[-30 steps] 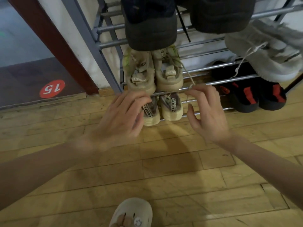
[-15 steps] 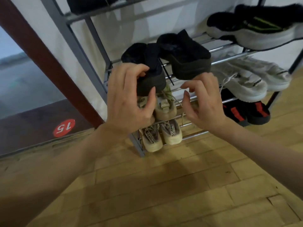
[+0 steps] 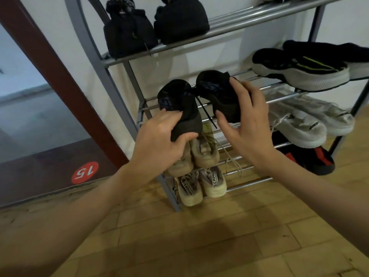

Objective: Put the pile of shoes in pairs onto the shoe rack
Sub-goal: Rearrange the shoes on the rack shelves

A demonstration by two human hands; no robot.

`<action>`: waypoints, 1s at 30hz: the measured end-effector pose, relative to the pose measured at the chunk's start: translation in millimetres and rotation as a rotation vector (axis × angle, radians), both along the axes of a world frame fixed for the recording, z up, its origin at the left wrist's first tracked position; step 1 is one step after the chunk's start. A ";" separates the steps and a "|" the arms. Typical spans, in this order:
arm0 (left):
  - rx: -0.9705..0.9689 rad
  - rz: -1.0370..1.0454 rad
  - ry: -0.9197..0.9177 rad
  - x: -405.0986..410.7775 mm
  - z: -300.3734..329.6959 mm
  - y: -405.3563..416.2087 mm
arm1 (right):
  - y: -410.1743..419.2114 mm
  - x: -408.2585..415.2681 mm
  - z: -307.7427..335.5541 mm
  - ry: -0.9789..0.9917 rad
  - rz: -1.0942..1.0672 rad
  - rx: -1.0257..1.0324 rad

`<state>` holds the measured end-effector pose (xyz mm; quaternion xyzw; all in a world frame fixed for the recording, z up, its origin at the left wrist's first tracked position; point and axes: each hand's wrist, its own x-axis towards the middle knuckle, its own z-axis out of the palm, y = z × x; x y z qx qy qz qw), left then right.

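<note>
— Where is there free room?
— On the wooden floor [image 3: 199, 246] in front, and on the shoe rack [image 3: 111, 62] bars right of the black pair.
— And the hands?
— The left hand [image 3: 157, 144] grips the left black shoe [image 3: 179, 104] by its heel. The right hand [image 3: 245, 120], fingers curled, holds the right black shoe [image 3: 215, 90]. Both shoes are on the middle shelf.

Single head view, angled forward and down, close to shoe rack [image 3: 239, 21], wooden floor [image 3: 199, 246] below
</note>
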<state>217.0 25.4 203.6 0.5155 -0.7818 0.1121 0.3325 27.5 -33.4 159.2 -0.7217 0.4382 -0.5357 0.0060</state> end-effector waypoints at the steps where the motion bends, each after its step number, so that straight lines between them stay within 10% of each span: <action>1: -0.019 0.007 0.002 0.8 -1.6 1.2 | -1.2 0.3 -0.4 -0.006 0.037 -0.012; 30: -0.009 0.161 0.061 34.0 -11.5 -5.4 | -23.2 49.5 -7.0 -0.015 0.195 -0.139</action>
